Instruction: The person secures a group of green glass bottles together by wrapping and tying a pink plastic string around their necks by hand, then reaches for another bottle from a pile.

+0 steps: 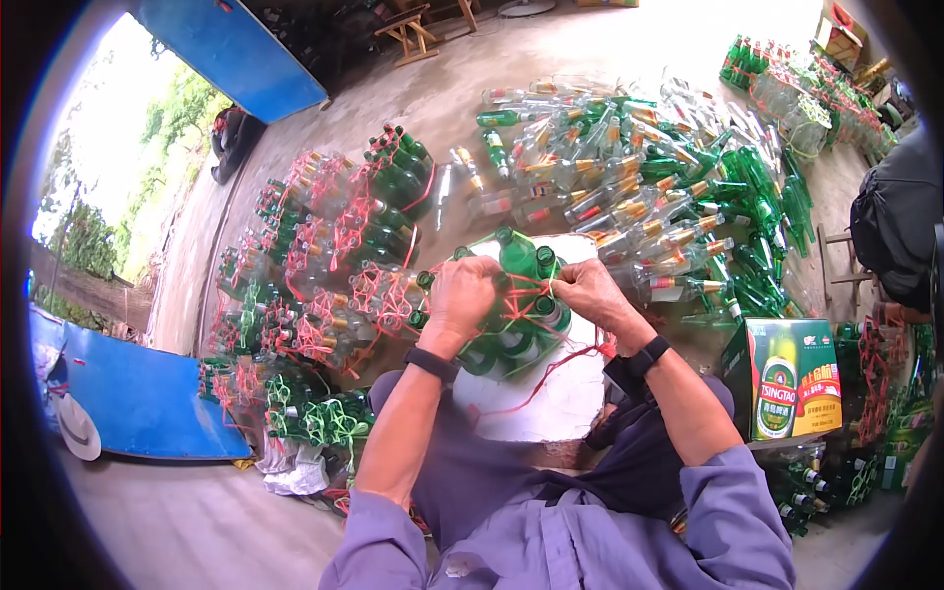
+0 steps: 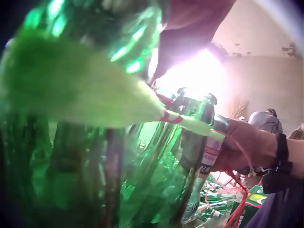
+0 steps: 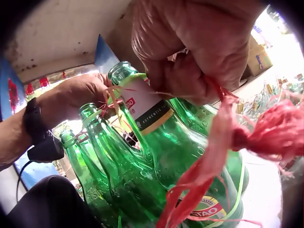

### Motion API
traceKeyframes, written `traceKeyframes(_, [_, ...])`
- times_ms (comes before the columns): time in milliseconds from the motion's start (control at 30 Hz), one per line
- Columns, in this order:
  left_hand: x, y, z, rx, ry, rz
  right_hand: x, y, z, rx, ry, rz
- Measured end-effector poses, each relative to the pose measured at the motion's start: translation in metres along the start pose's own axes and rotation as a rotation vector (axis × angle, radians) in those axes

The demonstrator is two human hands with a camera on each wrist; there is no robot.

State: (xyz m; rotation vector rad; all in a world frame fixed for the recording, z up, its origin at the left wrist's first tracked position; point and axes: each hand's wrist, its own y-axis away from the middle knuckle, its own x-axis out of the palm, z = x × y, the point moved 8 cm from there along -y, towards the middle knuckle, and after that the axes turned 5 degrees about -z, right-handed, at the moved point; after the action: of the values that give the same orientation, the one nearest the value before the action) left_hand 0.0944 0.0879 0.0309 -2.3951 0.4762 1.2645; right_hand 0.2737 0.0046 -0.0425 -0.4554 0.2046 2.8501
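Note:
A bundle of green bottles [image 1: 516,339] stands on a white block [image 1: 551,403] between the person's knees, with red and pale green straps round the necks. The left hand [image 1: 464,295] has its fingers curled at the near-left necks, pinching red strap. Opposite it, the right hand [image 1: 593,293] pinches red strap beside a bottle neck. In the right wrist view, the right hand's [image 3: 194,52] fingers are curled by a labelled bottle [image 3: 152,111], and a frayed red strap [image 3: 209,156] hangs below them. The left wrist view shows green glass [image 2: 95,166] close up and the right hand [image 2: 232,142] beyond.
Strapped bottle bundles [image 1: 324,246] stand to the left. Loose clear and green bottles [image 1: 629,187] lie piled ahead and to the right. A Tsingtao carton [image 1: 787,379] is at the right, near a dark backpack [image 1: 895,221]. Blue panels [image 1: 147,388] lie at the left.

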Motion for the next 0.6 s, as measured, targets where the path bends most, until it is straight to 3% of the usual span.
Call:
traceKeyframes(33, [-0.001,0.002,-0.001,-0.025,-0.118,0.008,-0.002,0.002,0.003,0.0,0.0,0.0])
traceKeyframes(267, [0.0,0.024,0.0,0.092,-0.104,0.019,-0.021,0.013,-0.002,0.044,0.064,-0.02])
traceKeyframes(333, [-0.006,0.032,-0.004,0.131,-0.007,-0.062,-0.021,0.017,0.003,0.039,0.03,0.002])
traceKeyframes(367, [-0.006,0.036,-0.01,0.132,-0.007,-0.063,-0.022,0.018,0.003,0.038,0.03,0.001])
traceKeyframes(433, [-0.02,0.049,-0.049,0.349,0.0,-0.197,-0.021,0.02,0.0,0.06,0.011,0.024])
traceKeyframes(500, [-0.009,0.055,-0.062,0.352,-0.025,-0.13,-0.022,0.022,0.004,0.044,0.003,0.02])
traceKeyframes(600, [0.011,0.058,-0.069,0.369,-0.205,-0.205,-0.022,0.024,0.005,0.037,-0.011,0.023])
